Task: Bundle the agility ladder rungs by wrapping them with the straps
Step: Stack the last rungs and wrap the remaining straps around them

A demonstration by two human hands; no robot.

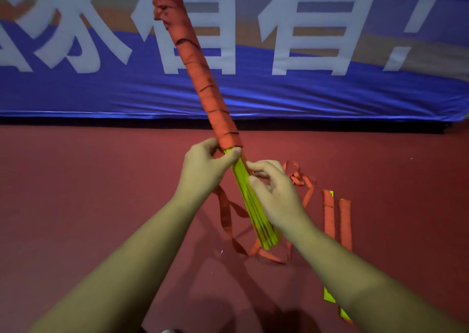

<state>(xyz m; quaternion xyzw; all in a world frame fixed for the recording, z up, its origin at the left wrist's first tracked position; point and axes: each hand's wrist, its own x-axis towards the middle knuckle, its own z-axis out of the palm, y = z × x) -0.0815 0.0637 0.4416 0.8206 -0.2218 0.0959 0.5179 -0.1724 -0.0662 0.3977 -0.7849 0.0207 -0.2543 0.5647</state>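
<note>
Orange strap (195,61) wound round tilted rungs (250,200), left hand (203,172) and right hand (272,195) fingers clamped on rungs

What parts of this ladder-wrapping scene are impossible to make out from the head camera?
- Top end of the wrapped bundle: cut off by the upper edge of the head view.
- How the right hand holds the strap: its fingers curl behind the yellow rungs.
- Where the loose strap joins the wrap: hidden behind the left hand.
- Second bundle on the floor: partly covered by the right forearm.
- Banner text: cut off at the edges.
</note>
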